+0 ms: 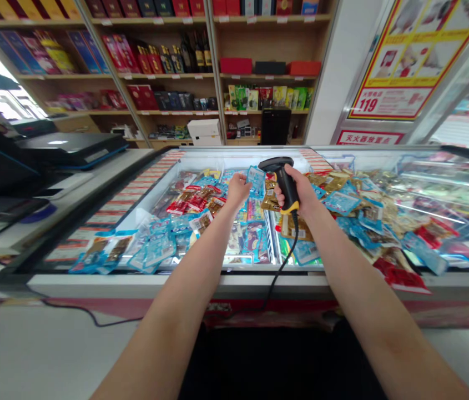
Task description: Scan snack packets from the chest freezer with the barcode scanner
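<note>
My left hand (238, 190) is raised above a chest freezer (234, 272) and pinches a small blue snack packet (256, 180) by its lower edge. My right hand (298, 191) is wrapped around the grip of a black handheld barcode scanner (285, 180) with a yellow band near its base. The scanner's head points left, toward the packet, and sits close to it. A black coiled-looking cord (286, 264) hangs from the scanner's base and runs down over the freezer's front rim. Beneath both hands lie heaps of blue, red and gold snack packets (201, 203).
A black counter with a laptop-like device (71, 149) and a cable stands to the left. Wooden shelves (151, 75) of boxed goods and bottles fill the back wall. A glass freezer lid (438, 189) reflects light at right, below a yellow-bordered poster (409, 55).
</note>
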`<state>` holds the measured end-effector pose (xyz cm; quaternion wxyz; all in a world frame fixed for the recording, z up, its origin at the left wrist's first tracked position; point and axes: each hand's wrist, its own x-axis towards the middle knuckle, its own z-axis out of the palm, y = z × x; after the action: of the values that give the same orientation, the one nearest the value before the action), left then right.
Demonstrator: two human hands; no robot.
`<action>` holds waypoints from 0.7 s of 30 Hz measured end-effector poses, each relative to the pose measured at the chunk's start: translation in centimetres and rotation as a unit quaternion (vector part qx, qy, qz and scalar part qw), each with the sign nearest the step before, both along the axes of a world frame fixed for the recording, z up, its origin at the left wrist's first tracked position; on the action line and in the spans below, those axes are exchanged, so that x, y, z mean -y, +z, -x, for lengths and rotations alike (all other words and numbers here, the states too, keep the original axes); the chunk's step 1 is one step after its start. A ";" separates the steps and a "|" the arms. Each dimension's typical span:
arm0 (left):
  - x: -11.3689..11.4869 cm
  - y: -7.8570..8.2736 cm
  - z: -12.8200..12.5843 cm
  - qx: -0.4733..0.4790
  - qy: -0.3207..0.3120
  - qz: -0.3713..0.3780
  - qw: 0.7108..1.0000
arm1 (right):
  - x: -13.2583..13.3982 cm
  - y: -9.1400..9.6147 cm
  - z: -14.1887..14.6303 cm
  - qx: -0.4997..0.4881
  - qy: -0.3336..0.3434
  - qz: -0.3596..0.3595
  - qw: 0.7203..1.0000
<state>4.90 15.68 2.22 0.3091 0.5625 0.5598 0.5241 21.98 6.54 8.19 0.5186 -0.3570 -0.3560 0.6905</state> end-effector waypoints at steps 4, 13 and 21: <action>0.3 0.2 0.0 -0.029 0.000 0.009 1.000 | 0.0 -0.1 0.0 -0.002 0.003 -0.008 1.000; 1.1 0.9 -0.2 -0.066 0.007 0.018 0.998 | 0.1 0.1 0.1 -0.006 0.013 -0.007 1.000; 0.1 0.0 -0.1 -0.071 0.013 0.001 0.997 | 0.4 0.3 0.2 0.004 0.020 -0.001 1.000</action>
<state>4.95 15.56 2.27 0.2622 0.5903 0.5886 0.4862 21.82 6.16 8.49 0.5036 -0.3523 -0.3654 0.6991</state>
